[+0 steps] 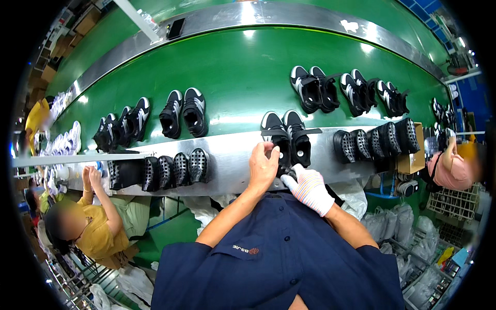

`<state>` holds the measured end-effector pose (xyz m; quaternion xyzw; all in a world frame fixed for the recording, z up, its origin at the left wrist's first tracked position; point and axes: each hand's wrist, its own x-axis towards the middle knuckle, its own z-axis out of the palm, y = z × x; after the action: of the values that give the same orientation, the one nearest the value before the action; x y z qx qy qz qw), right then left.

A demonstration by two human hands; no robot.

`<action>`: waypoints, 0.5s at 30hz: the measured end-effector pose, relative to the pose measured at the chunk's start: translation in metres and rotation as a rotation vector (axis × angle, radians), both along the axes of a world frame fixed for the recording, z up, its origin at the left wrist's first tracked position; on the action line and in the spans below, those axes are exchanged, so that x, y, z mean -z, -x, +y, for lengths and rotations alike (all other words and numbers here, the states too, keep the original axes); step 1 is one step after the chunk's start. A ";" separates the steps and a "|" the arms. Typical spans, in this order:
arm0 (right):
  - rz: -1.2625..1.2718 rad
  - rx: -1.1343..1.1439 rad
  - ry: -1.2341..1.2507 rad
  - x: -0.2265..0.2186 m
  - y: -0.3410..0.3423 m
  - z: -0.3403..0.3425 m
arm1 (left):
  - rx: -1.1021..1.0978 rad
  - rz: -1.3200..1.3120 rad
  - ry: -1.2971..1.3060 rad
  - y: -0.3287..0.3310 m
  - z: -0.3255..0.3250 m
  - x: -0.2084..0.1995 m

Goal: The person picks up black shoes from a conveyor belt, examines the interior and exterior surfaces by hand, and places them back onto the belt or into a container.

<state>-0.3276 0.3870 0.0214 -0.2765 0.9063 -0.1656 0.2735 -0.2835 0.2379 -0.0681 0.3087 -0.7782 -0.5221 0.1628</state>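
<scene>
A pair of black, white and grey sneakers stands in front of me on the metal edge of the line, toes pointing away, straps undone. My bare left hand point(263, 168) is closed at the side of the left sneaker point(272, 123), fingers curled by its opening. On my right hand point(311, 191) is a white striped glove; its fingers are closed around the heel of that same sneaker. The fingertips of the glove are partly hidden. Touching it on the right stands the other sneaker point(298, 135), with its strap point(308, 132) sticking out sideways.
More sneaker pairs point(183, 113) stand on the green belt point(243, 72). Black studded shoe forms point(190, 166) line the metal ledge left and right, beside a cardboard box point(412, 155). A person in yellow point(98, 227) works at left, another in pink point(448, 170) at right.
</scene>
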 end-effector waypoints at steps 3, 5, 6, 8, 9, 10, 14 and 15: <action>0.044 -0.026 -0.210 -0.003 0.024 0.004 | 0.163 0.019 0.425 0.017 -0.013 0.010; 0.033 -0.039 -0.232 0.006 0.033 0.000 | 0.312 -0.034 0.544 0.034 -0.018 0.013; 0.023 -0.038 -0.248 0.014 0.035 -0.005 | 0.389 -0.065 0.591 0.040 -0.022 0.022; 0.068 -0.029 -0.142 0.029 0.039 -0.016 | 0.522 -0.102 0.599 0.044 -0.026 0.027; 0.036 0.007 -0.178 0.036 0.042 -0.026 | 0.577 -0.102 0.562 0.045 -0.028 0.026; 0.070 0.020 -0.118 0.055 0.043 -0.030 | 0.632 -0.098 0.527 0.048 -0.030 0.023; 0.221 0.003 -0.049 0.099 0.027 -0.055 | 0.627 -0.155 0.253 0.053 -0.053 0.021; 0.315 -0.012 -0.007 0.101 0.019 -0.056 | 0.600 -0.179 0.267 0.050 -0.058 0.023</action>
<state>-0.3470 0.3311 -0.0791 -0.3036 0.9368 -0.1154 0.1300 -0.3339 0.1800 -0.0907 0.0865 -0.9071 -0.4110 -0.0282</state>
